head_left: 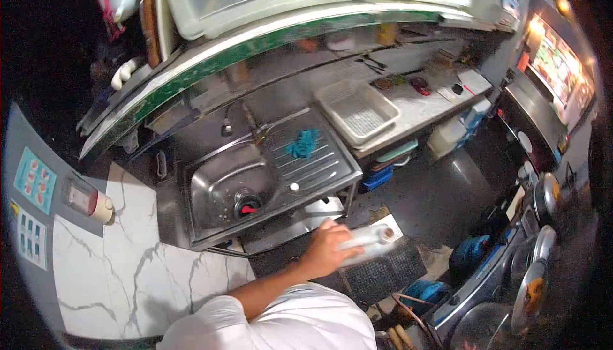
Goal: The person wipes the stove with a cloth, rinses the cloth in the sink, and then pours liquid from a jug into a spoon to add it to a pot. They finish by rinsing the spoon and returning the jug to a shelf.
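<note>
My left hand (327,250) is closed around a whitish, translucent bottle (364,243), held out over the floor in front of my body. The bottle lies tilted, its brownish mouth or cap pointing right; motion blurs it a little. Just beyond the hand is the steel sink (233,174), with a red thing (248,209) at its drain. On the ribbed drainboard (319,165) lie a crumpled teal cloth (302,144) and a small white round thing (294,186). My right hand is out of view.
A white plastic basket (359,112) stands on the counter right of the sink. A marble-patterned worktop (137,267) is at left, with a dispenser (88,200) on the wall. Pot lids (530,292) and a stove line the right. A dark mat (383,273) covers the floor.
</note>
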Motion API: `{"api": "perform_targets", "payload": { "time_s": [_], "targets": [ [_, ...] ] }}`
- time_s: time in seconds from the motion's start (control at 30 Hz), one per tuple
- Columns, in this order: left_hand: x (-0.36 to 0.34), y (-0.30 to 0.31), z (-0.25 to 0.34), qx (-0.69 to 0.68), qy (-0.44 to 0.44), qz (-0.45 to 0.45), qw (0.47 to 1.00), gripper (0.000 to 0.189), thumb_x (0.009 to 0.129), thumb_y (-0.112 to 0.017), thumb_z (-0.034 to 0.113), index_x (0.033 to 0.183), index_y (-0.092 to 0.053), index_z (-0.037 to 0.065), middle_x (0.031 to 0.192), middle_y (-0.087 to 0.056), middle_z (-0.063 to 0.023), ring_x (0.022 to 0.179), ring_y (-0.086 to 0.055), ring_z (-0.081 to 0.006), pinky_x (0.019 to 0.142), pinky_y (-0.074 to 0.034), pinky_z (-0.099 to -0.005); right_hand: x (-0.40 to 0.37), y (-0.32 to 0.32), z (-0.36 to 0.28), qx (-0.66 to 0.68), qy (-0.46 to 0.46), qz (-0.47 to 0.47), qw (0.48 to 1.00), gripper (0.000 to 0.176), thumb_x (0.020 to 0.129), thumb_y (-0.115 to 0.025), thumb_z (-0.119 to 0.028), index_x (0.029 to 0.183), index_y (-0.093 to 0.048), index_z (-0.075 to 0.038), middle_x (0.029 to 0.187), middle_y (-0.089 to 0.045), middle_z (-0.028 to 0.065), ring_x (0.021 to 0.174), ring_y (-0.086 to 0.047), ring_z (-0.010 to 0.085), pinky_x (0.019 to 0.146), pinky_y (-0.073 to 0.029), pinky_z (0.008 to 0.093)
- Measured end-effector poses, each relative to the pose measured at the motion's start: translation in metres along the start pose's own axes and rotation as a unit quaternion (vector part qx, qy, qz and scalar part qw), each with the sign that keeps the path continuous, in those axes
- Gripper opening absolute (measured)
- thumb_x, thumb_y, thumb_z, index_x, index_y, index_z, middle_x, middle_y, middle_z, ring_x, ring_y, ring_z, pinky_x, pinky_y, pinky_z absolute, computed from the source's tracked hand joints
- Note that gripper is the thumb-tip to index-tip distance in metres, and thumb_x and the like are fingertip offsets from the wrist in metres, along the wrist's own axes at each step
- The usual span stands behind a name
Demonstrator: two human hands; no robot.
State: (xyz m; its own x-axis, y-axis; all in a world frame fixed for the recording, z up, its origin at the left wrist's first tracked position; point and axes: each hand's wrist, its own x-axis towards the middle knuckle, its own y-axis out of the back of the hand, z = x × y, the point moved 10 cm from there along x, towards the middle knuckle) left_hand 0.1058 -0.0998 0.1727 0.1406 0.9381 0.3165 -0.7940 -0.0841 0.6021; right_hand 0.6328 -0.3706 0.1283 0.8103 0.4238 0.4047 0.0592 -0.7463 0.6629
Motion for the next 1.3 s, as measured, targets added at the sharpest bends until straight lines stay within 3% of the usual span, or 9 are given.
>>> {"api": "perform_targets", "payload": {
  "time_s": [0.07, 0.13, 0.27, 0.33, 0.6, 0.87, 1.1, 1.17, 1.3],
  "targets": [
    [-0.02, 0.07, -0.052, 0.025, 0.034, 0.05, 0.998, 0.036, 0.079, -0.086, 0.038, 0.083, -0.074, 0.005, 0.085, -0.067, -0.0083, 0.086, -0.055, -0.0298, 0.081, -0.046, -0.0422, -0.03, -0.139, -0.035, -0.002, 0.342, 0.002, 0.94, 0.025, 0.099, -0.055, -0.015, 0.113, -0.07, -0.002, 0.126, -0.065, 0.0173, 0.104, -0.066, 0.0298, 0.08, -0.057, 0.0376],
    [-0.053, 0.142, -0.106, 0.09, 0.093, 0.126, 0.984, 0.037, 0.077, -0.087, 0.038, 0.081, -0.073, 0.004, 0.084, -0.067, -0.0084, 0.085, -0.055, -0.0301, 0.08, -0.046, -0.0418, -0.113, -0.296, -0.019, 0.356, -0.063, -0.301, 0.882, 0.019, 0.102, -0.056, -0.016, 0.102, -0.07, -0.002, 0.107, -0.068, 0.0129, 0.084, -0.067, 0.0204, 0.073, -0.057, 0.0319],
    [-0.124, 0.263, -0.191, 0.145, 0.165, 0.234, 0.947, 0.036, 0.075, -0.088, 0.034, 0.078, -0.071, 0.003, 0.079, -0.066, -0.0094, 0.083, -0.054, -0.0304, 0.078, -0.045, -0.0429, -0.319, -0.385, -0.29, 0.279, 0.043, -0.562, 0.777, 0.022, 0.1, -0.061, -0.018, 0.106, -0.071, 0.0, 0.088, -0.071, 0.0104, 0.079, -0.072, 0.0236, 0.066, -0.052, 0.0341],
    [-0.153, 0.311, -0.216, 0.163, 0.214, 0.25, 0.93, 0.031, 0.076, -0.087, 0.03, 0.079, -0.071, 0.003, 0.079, -0.065, -0.0095, 0.082, -0.053, -0.0304, 0.077, -0.044, -0.0434, -0.415, -0.446, -0.353, 0.177, 0.245, -0.575, 0.76, 0.024, 0.095, -0.063, -0.018, 0.11, -0.069, 0.0, 0.092, -0.071, 0.0248, 0.081, -0.069, 0.0428, 0.072, -0.052, 0.0472],
    [-0.273, 0.425, -0.261, 0.217, 0.316, 0.343, 0.857, 0.033, 0.078, -0.085, 0.024, 0.075, -0.063, 0.0, 0.077, -0.058, -0.0118, 0.081, -0.049, -0.0326, 0.077, -0.039, -0.0438, -0.708, -0.507, -0.523, 0.146, 0.565, -0.531, 0.614, 0.029, 0.102, -0.052, -0.025, 0.106, -0.068, -0.001, 0.098, -0.07, 0.0214, 0.094, -0.066, 0.045, 0.079, -0.051, 0.0553],
    [-0.319, 0.433, -0.262, 0.214, 0.355, 0.399, 0.818, 0.033, 0.081, -0.084, 0.021, 0.076, -0.06, -0.001, 0.076, -0.057, -0.0128, 0.081, -0.05, -0.0343, 0.08, -0.039, -0.0445, -0.576, -0.551, -0.553, 0.091, 0.566, -0.333, 0.749, 0.037, 0.094, -0.058, -0.018, 0.13, -0.064, -0.011, 0.143, -0.053, 0.0225, 0.13, -0.051, 0.0461, 0.108, -0.042, 0.059],
    [-0.264, 0.401, -0.281, 0.154, 0.307, 0.34, 0.875, 0.039, 0.079, -0.084, 0.029, 0.075, -0.06, -0.001, 0.079, -0.059, -0.0146, 0.082, -0.052, -0.0352, 0.079, -0.041, -0.0457, -0.56, -0.582, -0.525, 0.115, 0.576, -0.438, 0.681, 0.031, 0.088, -0.068, -0.018, 0.114, -0.065, -0.002, 0.114, -0.059, 0.0226, 0.106, -0.056, 0.0442, 0.088, -0.05, 0.0527],
    [-0.241, 0.391, -0.286, 0.163, 0.287, 0.304, 0.894, 0.036, 0.079, -0.085, 0.027, 0.077, -0.062, -0.001, 0.081, -0.062, -0.014, 0.082, -0.052, -0.0356, 0.079, -0.042, -0.0452, -0.538, -0.526, -0.564, 0.248, 0.278, -0.615, 0.695, 0.031, 0.085, -0.066, -0.005, 0.116, -0.064, -0.001, 0.108, -0.06, 0.0234, 0.097, -0.06, 0.0404, 0.082, -0.052, 0.0491],
    [-0.187, 0.36, -0.289, 0.142, 0.229, 0.252, 0.929, 0.032, 0.076, -0.086, 0.02, 0.081, -0.063, -0.001, 0.084, -0.062, -0.0144, 0.085, -0.054, -0.0346, 0.079, -0.042, -0.0448, -0.542, -0.387, -0.637, 0.397, 0.318, -0.676, 0.533, 0.046, 0.082, -0.059, 0.013, 0.124, -0.065, -0.004, 0.127, -0.061, 0.0171, 0.111, -0.065, 0.0356, 0.085, -0.056, 0.0454]
  ]
}}
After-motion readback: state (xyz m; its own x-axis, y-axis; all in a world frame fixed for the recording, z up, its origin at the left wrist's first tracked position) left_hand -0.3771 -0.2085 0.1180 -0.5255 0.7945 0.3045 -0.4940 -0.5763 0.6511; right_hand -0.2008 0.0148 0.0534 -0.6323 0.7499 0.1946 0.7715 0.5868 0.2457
